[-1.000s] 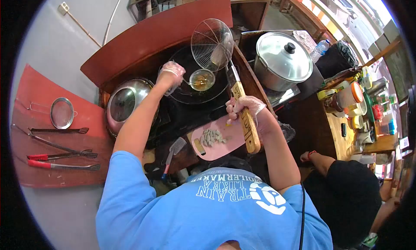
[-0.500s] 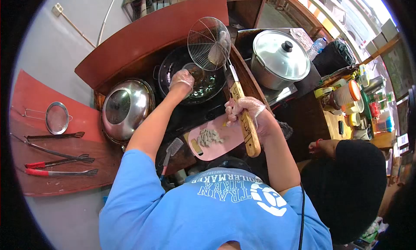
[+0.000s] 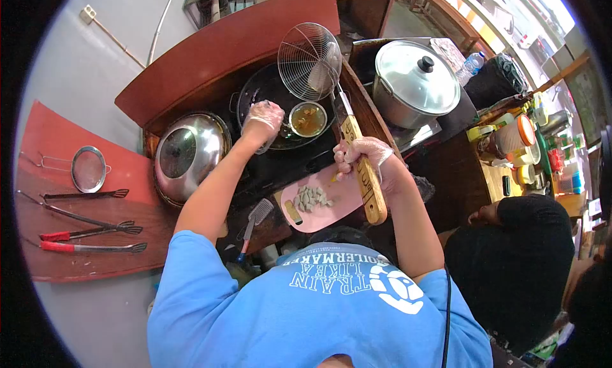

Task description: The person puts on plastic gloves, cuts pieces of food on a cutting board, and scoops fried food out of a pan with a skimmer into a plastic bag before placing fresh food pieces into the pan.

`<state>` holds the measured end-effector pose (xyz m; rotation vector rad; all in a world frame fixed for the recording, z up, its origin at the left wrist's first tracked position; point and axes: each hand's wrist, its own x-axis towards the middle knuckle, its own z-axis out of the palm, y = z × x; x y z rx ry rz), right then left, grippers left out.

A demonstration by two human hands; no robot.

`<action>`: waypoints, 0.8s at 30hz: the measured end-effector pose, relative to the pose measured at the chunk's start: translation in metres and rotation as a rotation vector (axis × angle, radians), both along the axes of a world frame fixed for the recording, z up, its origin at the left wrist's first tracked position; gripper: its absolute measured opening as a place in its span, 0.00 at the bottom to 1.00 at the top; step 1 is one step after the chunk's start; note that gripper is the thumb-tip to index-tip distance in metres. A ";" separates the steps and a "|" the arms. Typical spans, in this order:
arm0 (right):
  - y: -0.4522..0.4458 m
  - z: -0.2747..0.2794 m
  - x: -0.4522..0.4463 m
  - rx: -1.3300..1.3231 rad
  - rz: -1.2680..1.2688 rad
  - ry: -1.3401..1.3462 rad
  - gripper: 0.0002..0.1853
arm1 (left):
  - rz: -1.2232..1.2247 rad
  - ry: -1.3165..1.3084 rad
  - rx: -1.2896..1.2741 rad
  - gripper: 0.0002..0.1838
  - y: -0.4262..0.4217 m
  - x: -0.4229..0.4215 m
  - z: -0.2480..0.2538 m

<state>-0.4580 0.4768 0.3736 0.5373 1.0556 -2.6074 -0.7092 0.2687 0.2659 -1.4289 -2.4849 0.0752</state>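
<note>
My right hand (image 3: 371, 156), in a clear plastic glove, is wrapped around the wooden handle of a wire skimmer (image 3: 310, 60). Its round basket is raised over the far right side of a dark wok (image 3: 255, 90). My left hand (image 3: 263, 122), also gloved, is closed above the wok; its grip is hidden. Right beside it sits a round metal-rimmed vessel (image 3: 308, 119) with amber liquid and bits in it; I cannot tell whether it is a ladle or a strainer. Nearer my body, a pink cutting board (image 3: 338, 205) carries several small greyish pieces (image 3: 312, 199).
A lidded steel pot (image 3: 417, 84) stands right of the wok, and a domed metal lid (image 3: 191, 157) left of it. A grater-like tool (image 3: 257, 216) lies by the board. Tongs (image 3: 92, 247) and a strainer (image 3: 88, 169) hang at left. A person in black (image 3: 516, 272) is at my right.
My left hand has shifted slightly left, and the round vessel with amber liquid now shows clearly beside it. The skimmer stays nearly in place. The other person's arm has moved.
</note>
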 end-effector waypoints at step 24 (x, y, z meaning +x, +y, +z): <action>-0.003 0.005 0.014 0.069 -0.063 0.015 0.12 | 0.430 -0.287 -0.021 0.14 0.063 -0.021 -0.043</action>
